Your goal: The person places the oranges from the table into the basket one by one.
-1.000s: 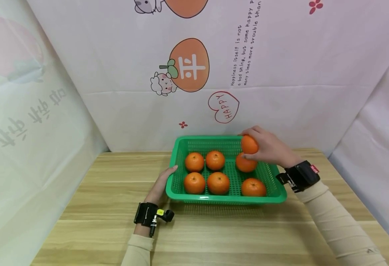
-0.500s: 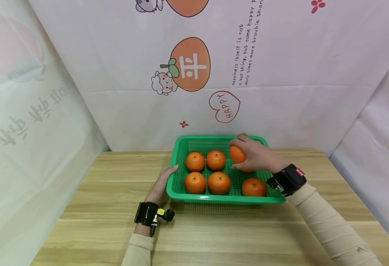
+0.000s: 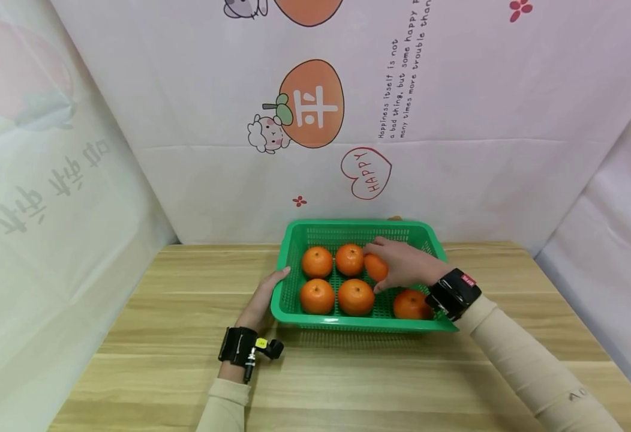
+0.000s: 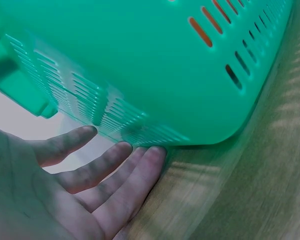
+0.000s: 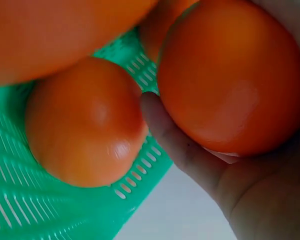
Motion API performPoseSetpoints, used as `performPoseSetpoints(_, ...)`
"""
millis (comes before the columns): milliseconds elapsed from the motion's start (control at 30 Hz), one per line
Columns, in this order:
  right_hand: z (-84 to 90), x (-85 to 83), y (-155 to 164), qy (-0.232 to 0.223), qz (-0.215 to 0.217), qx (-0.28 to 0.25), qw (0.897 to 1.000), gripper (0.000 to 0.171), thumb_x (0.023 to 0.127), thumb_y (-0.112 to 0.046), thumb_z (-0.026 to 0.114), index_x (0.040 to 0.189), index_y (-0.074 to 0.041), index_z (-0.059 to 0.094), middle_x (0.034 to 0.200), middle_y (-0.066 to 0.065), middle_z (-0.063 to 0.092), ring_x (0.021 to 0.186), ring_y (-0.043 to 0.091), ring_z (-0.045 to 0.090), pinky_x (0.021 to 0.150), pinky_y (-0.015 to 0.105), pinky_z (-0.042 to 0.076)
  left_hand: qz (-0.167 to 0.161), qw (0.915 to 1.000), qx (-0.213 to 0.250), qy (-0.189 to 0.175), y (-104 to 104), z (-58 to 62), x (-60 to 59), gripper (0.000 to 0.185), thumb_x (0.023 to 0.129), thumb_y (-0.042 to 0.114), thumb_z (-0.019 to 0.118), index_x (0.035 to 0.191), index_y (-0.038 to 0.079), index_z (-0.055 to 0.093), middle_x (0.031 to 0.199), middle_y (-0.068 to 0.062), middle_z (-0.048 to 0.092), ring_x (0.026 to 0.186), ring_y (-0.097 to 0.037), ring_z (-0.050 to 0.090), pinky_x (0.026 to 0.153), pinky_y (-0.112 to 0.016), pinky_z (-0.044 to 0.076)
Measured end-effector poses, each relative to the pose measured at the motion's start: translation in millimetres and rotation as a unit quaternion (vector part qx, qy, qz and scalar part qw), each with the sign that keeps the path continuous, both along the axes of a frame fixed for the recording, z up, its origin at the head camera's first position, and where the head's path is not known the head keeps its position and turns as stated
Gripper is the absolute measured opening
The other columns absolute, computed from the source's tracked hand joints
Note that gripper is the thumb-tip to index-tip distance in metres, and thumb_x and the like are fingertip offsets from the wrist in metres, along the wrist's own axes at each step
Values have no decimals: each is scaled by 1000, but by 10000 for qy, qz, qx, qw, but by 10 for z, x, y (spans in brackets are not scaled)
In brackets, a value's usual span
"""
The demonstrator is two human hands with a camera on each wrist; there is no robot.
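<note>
Inside a green plastic basket (image 3: 326, 322), my right hand (image 3: 404, 263) grips an orange (image 3: 376, 267), thumb on its near side and fingers over the far side. It is low in the basket, close beside the back orange (image 3: 350, 260) and the front orange (image 3: 355, 297). The right wrist view shows the gripped orange (image 5: 235, 75) against the palm, with another orange (image 5: 82, 125) by the thumb tip. My left hand (image 3: 261, 300) is at the basket's left side; in the left wrist view its extended fingers (image 4: 97, 172) reach the outer wall near the table.
Two more oranges sit at the basket's left, back (image 3: 317, 262) and front (image 3: 317, 296). One orange (image 3: 411, 304) lies at the front right, under my wrist. The basket stands on a wooden table (image 3: 348, 384) close to a printed white cloth (image 3: 213, 198) behind.
My right hand has carried the orange left and down, from above the basket's back right to beside the middle oranges. It now covers the back right orange. The left hand stays put.
</note>
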State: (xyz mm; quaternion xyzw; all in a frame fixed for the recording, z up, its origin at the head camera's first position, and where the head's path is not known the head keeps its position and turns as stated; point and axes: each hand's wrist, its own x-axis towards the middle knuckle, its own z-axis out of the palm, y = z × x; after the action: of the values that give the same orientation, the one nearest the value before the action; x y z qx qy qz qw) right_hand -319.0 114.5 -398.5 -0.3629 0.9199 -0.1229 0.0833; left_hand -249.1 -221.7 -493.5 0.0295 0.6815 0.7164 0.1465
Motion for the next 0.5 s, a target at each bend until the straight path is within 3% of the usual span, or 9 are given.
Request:
performPoseSetpoints(167, -64, 1, -5, -132, 53, 324, 9994, 87, 78, -39, 93, 150, -12, 54, 152, 20, 53, 129, 39, 60, 106, 59, 53, -44, 10000, 30, -41, 11, -7, 5, 76, 103, 65, 46, 166, 26, 30, 169, -4, 40, 155, -27, 41, 128, -54, 33)
performPoseSetpoints(333, -53, -11, -44, -157, 157, 534, 9983, 90, 76, -38, 94, 151, -10, 53, 148, 19, 56, 126, 34, 61, 104, 54, 55, -26, 10000, 30, -26, -3, -12, -14, 76, 103, 65, 46, 166, 24, 31, 167, -5, 44, 152, -27, 45, 125, -53, 38)
performPoseSetpoints(500, -36, -30, -128, -328, 244, 834, 9957, 92, 75, -35, 95, 152, -9, 52, 153, 21, 54, 133, 37, 59, 108, 55, 53, -12, 10000, 39, -1, -12, -12, -12, 77, 103, 65, 47, 166, 24, 31, 167, -5, 44, 151, -27, 46, 124, -51, 40)
